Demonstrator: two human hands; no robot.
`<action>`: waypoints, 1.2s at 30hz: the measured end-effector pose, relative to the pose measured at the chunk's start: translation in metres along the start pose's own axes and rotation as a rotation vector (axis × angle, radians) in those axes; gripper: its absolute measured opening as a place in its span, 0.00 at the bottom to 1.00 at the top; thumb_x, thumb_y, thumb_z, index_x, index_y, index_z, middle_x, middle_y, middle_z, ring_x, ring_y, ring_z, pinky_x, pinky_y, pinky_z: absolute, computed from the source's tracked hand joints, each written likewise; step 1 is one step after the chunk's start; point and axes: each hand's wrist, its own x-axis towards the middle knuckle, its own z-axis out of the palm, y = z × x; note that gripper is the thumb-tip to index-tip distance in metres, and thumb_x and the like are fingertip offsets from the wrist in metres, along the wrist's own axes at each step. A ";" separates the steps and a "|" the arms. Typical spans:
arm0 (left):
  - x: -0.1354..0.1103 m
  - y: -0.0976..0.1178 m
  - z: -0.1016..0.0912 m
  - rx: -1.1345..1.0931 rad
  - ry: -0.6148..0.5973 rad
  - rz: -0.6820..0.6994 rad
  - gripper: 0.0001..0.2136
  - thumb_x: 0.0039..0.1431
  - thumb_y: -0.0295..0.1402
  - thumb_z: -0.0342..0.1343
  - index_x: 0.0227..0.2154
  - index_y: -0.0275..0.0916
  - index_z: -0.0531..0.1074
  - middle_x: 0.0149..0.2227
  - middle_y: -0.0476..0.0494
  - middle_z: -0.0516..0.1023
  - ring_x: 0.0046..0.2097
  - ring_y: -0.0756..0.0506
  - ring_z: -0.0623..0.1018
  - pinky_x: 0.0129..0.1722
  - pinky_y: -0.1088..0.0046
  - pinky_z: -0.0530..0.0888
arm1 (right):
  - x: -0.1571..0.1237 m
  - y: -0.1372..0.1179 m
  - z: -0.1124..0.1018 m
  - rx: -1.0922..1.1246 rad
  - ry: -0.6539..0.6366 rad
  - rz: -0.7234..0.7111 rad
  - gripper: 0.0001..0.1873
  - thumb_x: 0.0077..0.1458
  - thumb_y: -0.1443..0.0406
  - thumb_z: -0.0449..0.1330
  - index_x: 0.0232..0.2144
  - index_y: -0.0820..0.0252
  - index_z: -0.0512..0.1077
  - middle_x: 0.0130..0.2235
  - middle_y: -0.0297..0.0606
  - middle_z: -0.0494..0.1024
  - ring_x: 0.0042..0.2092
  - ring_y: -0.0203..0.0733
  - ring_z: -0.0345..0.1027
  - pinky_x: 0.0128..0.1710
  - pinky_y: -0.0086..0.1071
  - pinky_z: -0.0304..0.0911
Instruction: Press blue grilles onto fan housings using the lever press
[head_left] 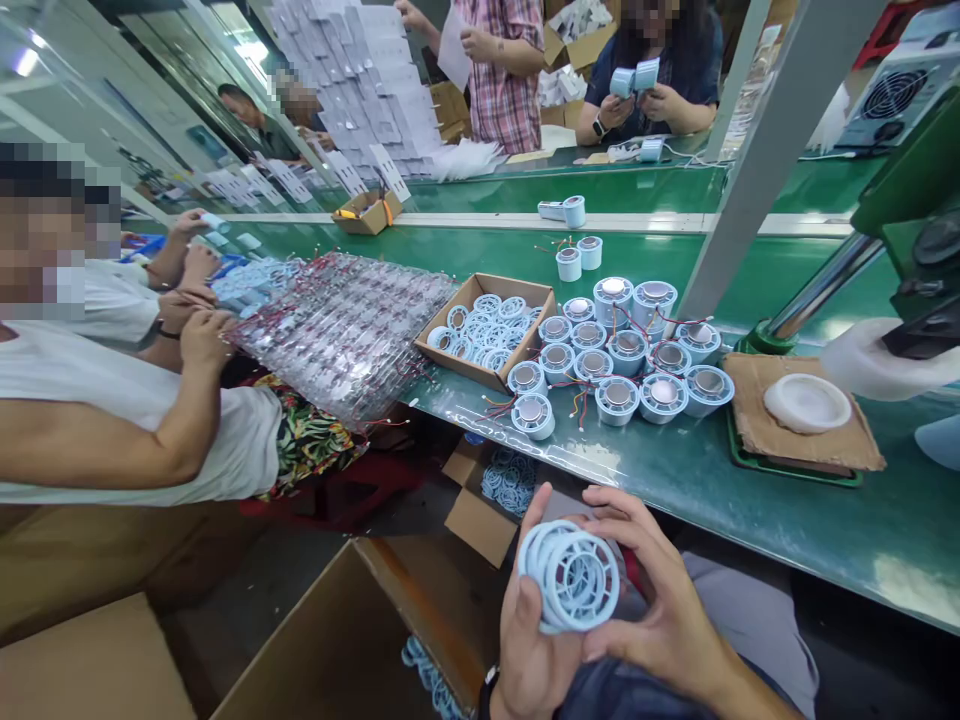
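A small stack of light blue plastic rings [555,580] with spoked centres is held over my lap, below the front edge of the bench. My left hand [521,625] wraps the stack from the left, its thumb across the near rim. On the other side my right hand [667,595] curves round the stack, fingertips at its upper edge and thumb by the lower right rim. Nearest on the bench are several light blue round housings [618,396] with silver discs and coloured wires. Beside them a cardboard box [487,370] holds more loose rings.
At right stands a green press [810,280] with a white round pad [806,403] on cardboard. Wired parts in clear plastic [352,320] lie left on the green bench [480,410]. Open cartons [300,640] stand below. A co-worker [150,400] sits left; others work across.
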 end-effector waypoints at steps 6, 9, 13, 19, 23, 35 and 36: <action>0.020 0.013 -0.014 -0.052 0.077 0.026 0.21 0.55 0.43 0.64 0.51 0.44 0.76 0.44 0.38 0.83 0.43 0.41 0.82 0.39 0.68 0.80 | 0.013 0.030 -0.018 -0.788 0.125 0.091 0.27 0.55 0.52 0.65 0.51 0.61 0.70 0.48 0.50 0.72 0.49 0.57 0.67 0.47 0.48 0.65; 0.022 0.015 -0.020 -0.028 0.076 0.041 0.19 0.55 0.42 0.64 0.49 0.43 0.77 0.45 0.38 0.83 0.44 0.40 0.82 0.39 0.67 0.81 | 0.031 0.040 -0.018 -1.051 0.073 0.188 0.26 0.56 0.55 0.65 0.52 0.64 0.72 0.41 0.49 0.73 0.43 0.55 0.66 0.41 0.46 0.62; 0.017 0.009 -0.019 -0.022 0.035 0.029 0.17 0.56 0.42 0.63 0.47 0.43 0.78 0.47 0.37 0.81 0.45 0.40 0.81 0.39 0.68 0.81 | 0.053 0.045 -0.005 -1.064 0.073 0.198 0.25 0.60 0.55 0.60 0.54 0.65 0.71 0.36 0.48 0.73 0.40 0.55 0.64 0.38 0.44 0.59; 0.011 0.008 -0.009 -0.028 -0.105 -0.116 0.22 0.56 0.45 0.62 0.52 0.44 0.75 0.48 0.37 0.79 0.48 0.40 0.79 0.42 0.67 0.79 | 0.049 0.047 -0.008 -0.925 0.113 0.156 0.26 0.65 0.55 0.54 0.57 0.67 0.67 0.39 0.50 0.73 0.41 0.55 0.65 0.40 0.45 0.62; 0.013 0.007 -0.002 -0.061 -0.199 -0.161 0.24 0.56 0.46 0.62 0.54 0.44 0.74 0.47 0.38 0.79 0.47 0.40 0.79 0.41 0.66 0.79 | 0.022 0.024 -0.029 -0.659 0.059 0.051 0.22 0.68 0.53 0.47 0.57 0.58 0.65 0.47 0.46 0.73 0.47 0.46 0.70 0.45 0.37 0.69; 0.017 -0.010 0.010 -0.166 -0.394 -0.219 0.25 0.56 0.47 0.62 0.55 0.46 0.73 0.43 0.40 0.82 0.40 0.43 0.82 0.37 0.70 0.80 | -0.009 -0.011 -0.023 -0.277 -0.048 -0.023 0.36 0.52 0.50 0.67 0.59 0.50 0.61 0.63 0.48 0.59 0.63 0.54 0.60 0.59 0.41 0.63; 0.017 -0.010 0.011 -0.160 -0.402 -0.224 0.25 0.55 0.47 0.62 0.55 0.46 0.73 0.42 0.40 0.82 0.38 0.43 0.82 0.37 0.68 0.81 | -0.009 -0.011 -0.023 -0.260 -0.040 -0.017 0.35 0.52 0.51 0.67 0.58 0.50 0.61 0.63 0.47 0.59 0.62 0.53 0.60 0.59 0.41 0.63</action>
